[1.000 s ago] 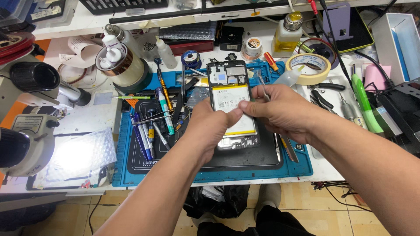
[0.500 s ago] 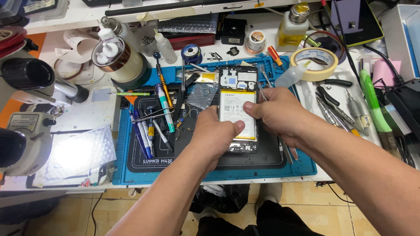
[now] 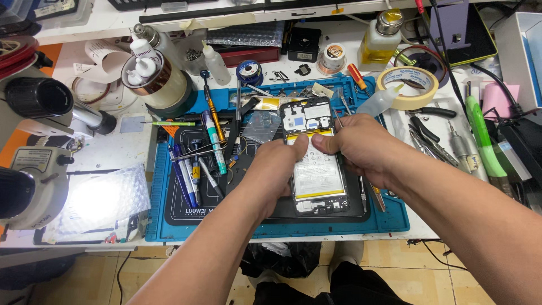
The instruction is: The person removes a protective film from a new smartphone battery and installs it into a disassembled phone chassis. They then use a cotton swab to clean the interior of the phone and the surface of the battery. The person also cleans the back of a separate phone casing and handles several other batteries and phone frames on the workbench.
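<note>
- An opened phone (image 3: 316, 164), its back cover off, is shown lying flat on the blue work mat (image 3: 395, 217), near the middle of the bench.
- The left hand (image 3: 276, 169) is laid on the phone's left edge; its thumb is pressed down at the top edge of the pale battery (image 3: 317, 175), and the other fingers are curled together against the frame.
- The right hand (image 3: 353, 144) is set over the phone's upper right side; thumb and forefinger are closed tip to tip at the battery's top edge, though whether anything is pinched between them cannot be told.
- The phone is judged light and stiff, but fragile: bare circuit boards are exposed at the upper and lower ends, and the battery is soft and easily dented.
- A hold is best taken on the black outer frame along the long sides, clear of the boards.
- To the left, screwdrivers and pens (image 3: 195, 169) are laid on the mat; a roll of tape (image 3: 415, 87) is seen to the upper right, well apart.
</note>
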